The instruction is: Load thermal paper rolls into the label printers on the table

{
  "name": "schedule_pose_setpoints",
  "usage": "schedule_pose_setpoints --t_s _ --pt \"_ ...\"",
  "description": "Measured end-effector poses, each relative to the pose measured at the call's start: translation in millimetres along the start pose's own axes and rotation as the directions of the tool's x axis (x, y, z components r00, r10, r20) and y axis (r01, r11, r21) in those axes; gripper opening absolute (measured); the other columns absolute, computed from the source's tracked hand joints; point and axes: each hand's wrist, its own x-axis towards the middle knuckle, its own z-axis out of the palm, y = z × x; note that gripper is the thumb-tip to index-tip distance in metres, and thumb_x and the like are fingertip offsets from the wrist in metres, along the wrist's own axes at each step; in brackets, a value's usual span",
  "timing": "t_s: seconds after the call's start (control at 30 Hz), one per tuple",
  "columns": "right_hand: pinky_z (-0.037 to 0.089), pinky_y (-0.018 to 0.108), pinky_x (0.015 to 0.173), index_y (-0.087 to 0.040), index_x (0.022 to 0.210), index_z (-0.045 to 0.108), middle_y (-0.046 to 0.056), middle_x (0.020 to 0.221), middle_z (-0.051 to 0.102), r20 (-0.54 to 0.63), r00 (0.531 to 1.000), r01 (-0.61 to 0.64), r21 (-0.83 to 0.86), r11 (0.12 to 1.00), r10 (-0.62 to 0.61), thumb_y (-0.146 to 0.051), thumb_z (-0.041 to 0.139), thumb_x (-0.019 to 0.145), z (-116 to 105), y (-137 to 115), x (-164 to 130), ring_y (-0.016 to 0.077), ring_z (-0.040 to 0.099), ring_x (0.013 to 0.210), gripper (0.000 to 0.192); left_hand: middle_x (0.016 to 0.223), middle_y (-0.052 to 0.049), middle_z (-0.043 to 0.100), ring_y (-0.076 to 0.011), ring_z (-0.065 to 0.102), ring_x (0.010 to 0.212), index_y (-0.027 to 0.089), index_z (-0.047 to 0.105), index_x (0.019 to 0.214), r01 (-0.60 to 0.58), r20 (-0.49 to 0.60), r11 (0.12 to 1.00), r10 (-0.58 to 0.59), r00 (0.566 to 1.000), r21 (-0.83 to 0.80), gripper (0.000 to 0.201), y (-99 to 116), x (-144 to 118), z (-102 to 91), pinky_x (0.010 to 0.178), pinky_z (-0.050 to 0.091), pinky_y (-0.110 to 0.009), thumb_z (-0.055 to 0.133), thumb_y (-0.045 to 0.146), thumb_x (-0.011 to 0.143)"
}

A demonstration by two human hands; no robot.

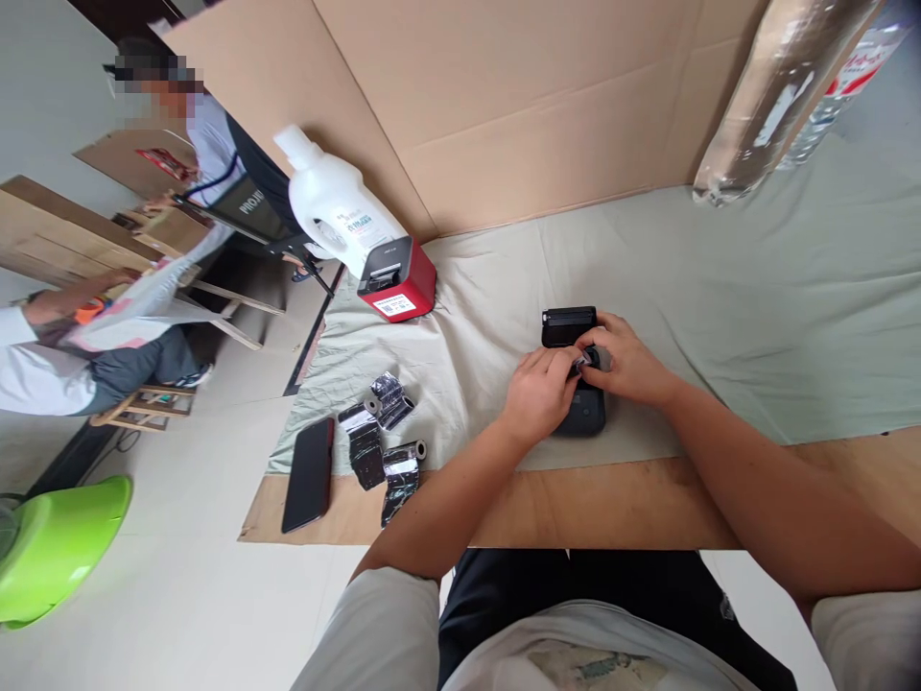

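Observation:
A small black printer-like device [574, 331] lies on the pale green cloth [755, 307] with its lid open at the far end. Both hands work over its middle. My left hand [538, 392] pinches a small dark roll [584, 359] from the left. From the right, my right hand [627, 360] holds the same roll and rests on the device. The device's near end [581, 419] shows under my left hand. The roll is mostly hidden by fingers.
Three loose black ribbon rolls [380, 440] and a black phone [309, 473] lie at the left of the cardboard. A red-and-black label printer [397, 280] and a white jug [338, 206] stand behind. Plastic bottles [777, 96] lean top right. Another person sits far left.

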Motion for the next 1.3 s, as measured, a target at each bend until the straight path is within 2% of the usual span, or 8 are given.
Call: schedule_pose_setpoints --t_s 0.1,0.17,0.4,0.67,0.83,0.97,1.1,1.3 --pt "0.039 0.061 0.107 -0.025 0.096 0.07 0.009 0.147 0.047 -0.058 0.998 -0.03 -0.12 0.992 0.024 -0.03 0.068 0.076 4 -8 -2 0.0404 0.043 0.134 0.021 0.094 -0.008 0.072 -0.0255 0.063 0.093 0.019 0.064 0.099 0.117 0.073 0.993 -0.116 0.991 -0.014 0.013 -2 3 -1.6 0.083 0.052 -0.04 0.064 0.015 0.087" --pt "0.039 0.063 0.106 -0.024 0.098 0.069 0.009 0.151 0.043 -0.076 0.997 -0.043 -0.196 0.98 0.029 -0.027 0.069 0.074 4 -14 -4 0.0419 0.041 0.135 0.024 0.091 -0.008 0.072 -0.0255 0.062 0.09 0.019 0.065 0.094 0.134 0.094 0.991 -0.132 0.987 -0.023 0.012 -4 6 -3.1 0.081 0.052 -0.04 0.063 0.011 0.085" --pt "0.046 0.063 0.096 -0.022 0.098 0.067 0.013 0.151 0.042 -0.101 0.994 -0.078 -0.33 0.941 0.047 -0.025 0.073 0.071 0 -21 -8 0.045 0.046 0.127 0.028 0.094 -0.007 0.069 -0.0211 0.063 0.092 0.02 0.066 0.095 0.099 -0.012 0.987 -0.101 0.995 -0.128 0.028 -4 4 6.0 0.084 0.053 -0.035 0.049 0.001 0.083" --pt "0.054 0.047 0.087 -0.026 0.098 0.065 0.009 0.11 0.066 0.021 0.982 -0.184 -0.16 0.97 0.19 -0.035 0.071 0.074 1 -8 -2 0.031 0.063 0.102 0.026 0.092 -0.005 0.071 -0.0213 0.065 0.091 0.021 0.065 0.094 0.132 -0.026 0.984 -0.136 0.99 -0.122 0.017 -7 1 10.8 0.081 0.05 -0.035 0.06 0.009 0.082" --pt "0.054 0.048 0.091 -0.025 0.092 0.062 0.01 0.121 0.06 0.007 0.98 -0.2 0.012 0.98 0.2 -0.031 0.073 0.069 -3 -12 -2 0.0326 0.058 0.117 0.026 0.088 -0.004 0.07 -0.0197 0.065 0.09 0.021 0.065 0.089 0.096 -0.109 0.98 -0.116 0.987 -0.177 0.026 -8 -7 10.6 0.083 0.05 -0.036 0.052 0.001 0.078" --pt "0.049 0.053 0.097 -0.025 0.092 0.062 0.012 0.14 0.05 -0.089 0.982 -0.165 0.052 0.985 0.169 -0.037 0.075 0.071 -6 -19 -3 0.0381 0.038 0.141 0.027 0.093 -0.005 0.07 -0.0176 0.064 0.092 0.02 0.063 0.092 0.061 -0.2 0.947 -0.129 0.971 -0.314 0.024 -11 -8 10.6 0.084 0.053 -0.034 0.051 0.002 0.083" --pt "0.042 0.059 0.103 -0.023 0.087 0.067 0.013 0.136 0.051 -0.161 0.982 -0.117 -0.13 0.985 0.096 -0.035 0.076 0.072 -8 -27 -6 0.0399 0.047 0.127 0.021 0.092 -0.005 0.069 -0.0171 0.065 0.091 0.021 0.064 0.092 0.065 -0.212 0.946 -0.137 0.968 -0.317 0.024 -12 -7 9.6 0.084 0.054 -0.034 0.05 0.003 0.084" --pt "0.049 0.051 0.091 -0.02 0.08 0.071 0.015 0.102 0.064 -0.103 0.995 -0.038 -0.391 0.92 -0.003 -0.031 0.072 0.077 -10 -35 -9 0.0347 0.056 0.101 0.011 0.094 -0.006 0.07 -0.017 0.065 0.093 0.019 0.067 0.093 -0.053 -0.251 0.954 -0.024 0.968 -0.294 0.034 -13 -8 10.3 0.087 0.055 -0.033 0.044 -0.002 0.078"
